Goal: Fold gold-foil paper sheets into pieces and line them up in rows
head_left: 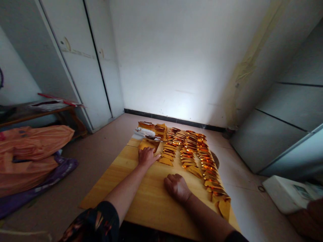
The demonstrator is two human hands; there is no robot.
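Note:
My left hand (147, 156) reaches to the near edge of a flat stack of gold foil paper (148, 144) on the wooden table (118, 178). Its fingers lie on the paper, with the thumb stretched out to the right. Beside the thumb runs a row of folded gold paper pieces (167, 154). My right hand (177, 186) rests on the tabletop as a closed fist, knuckles up; nothing sticks out of it. More folded gold pieces (189, 151) stand in overlapping rows beyond it, and another long row (212, 174) follows the table's right edge.
Behind the stack lie a white item (145, 132), perhaps plastic wrapping, and gold bundles (160, 130). Orange and purple bags (37, 154) are on the left, near a wooden bench (73, 116). At right stands a white box (285, 193). A wall (176, 67) closes the far side.

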